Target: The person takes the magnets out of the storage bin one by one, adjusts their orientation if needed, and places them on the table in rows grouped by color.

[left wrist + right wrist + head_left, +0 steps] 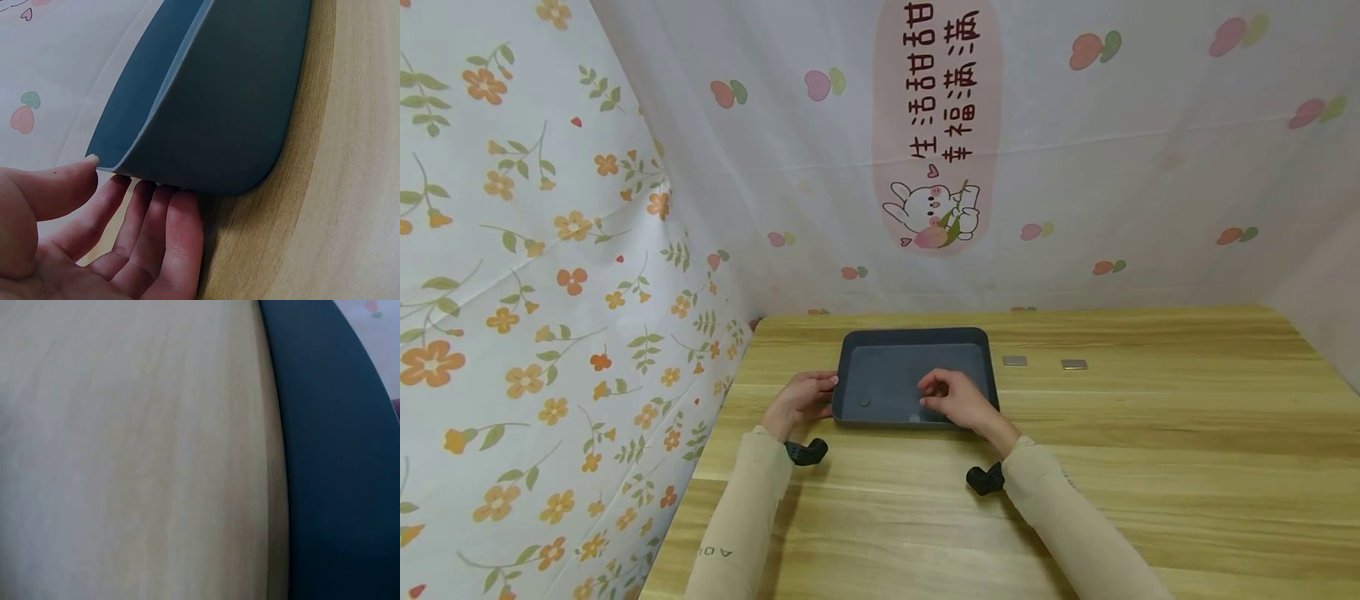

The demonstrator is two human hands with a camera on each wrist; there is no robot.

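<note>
A dark blue-grey rectangular tray [917,336] lies on the wooden table. At its left side, my left hand [801,400] holds the edge. In the left wrist view the thumb [69,184] touches the rim and the other fingers [184,231] rest against the outer wall. Over the right part of the tray is my right hand [958,400], its fingers bent, thumb and fingers apart, with nothing visible between them. A small round disc [865,402] lies inside the tray near the left. The right wrist view shows only the tray wall [337,462] and the table; the hand is out of it.
Two small flat grey rectangular pieces [1015,361] lie on the table [1187,433] right of the tray. Behind the table hangs a printed curtain [1037,167], and a floral cloth [550,333] hangs along the left. Each wrist wears a black device [808,452].
</note>
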